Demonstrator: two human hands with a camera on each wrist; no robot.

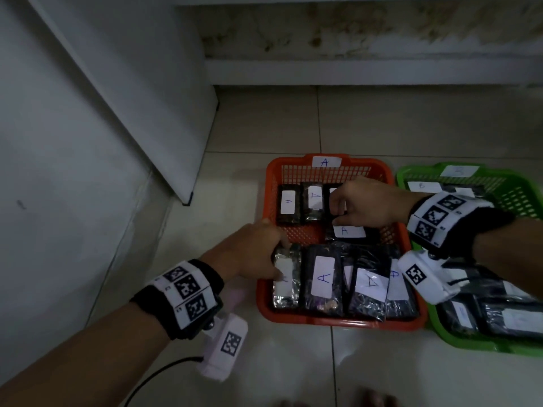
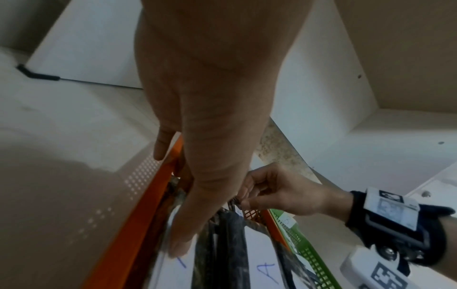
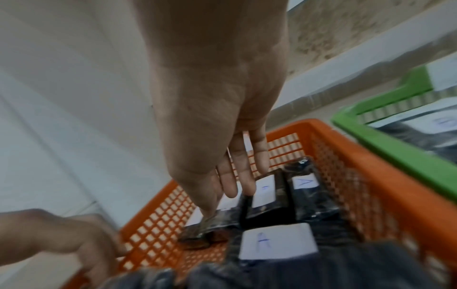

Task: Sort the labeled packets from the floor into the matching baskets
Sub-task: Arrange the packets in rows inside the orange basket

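Observation:
The orange basket (image 1: 332,323) labelled A holds several dark packets with white A labels. My left hand (image 1: 280,259) grips the near-left packet (image 1: 286,292), thumb on its label and fingers curled over its far end; in the left wrist view the thumb of the left hand (image 2: 183,211) lies along that packet (image 2: 173,273). My right hand (image 1: 335,210) reaches over the basket's far row and pinches a packet (image 1: 333,191) by its edge. In the right wrist view the right hand (image 3: 228,203) has this packet (image 3: 205,228) between thumb and fingers, tilted up. The green basket (image 1: 470,345) labelled B stands to the right with more packets.
A white cabinet (image 1: 147,98) stands on the left, its corner close to the orange basket. A stained wall with a white skirting runs behind. A black cable (image 1: 164,374) trails from my left wrist. Bare tiled floor (image 1: 293,371) lies in front of the baskets.

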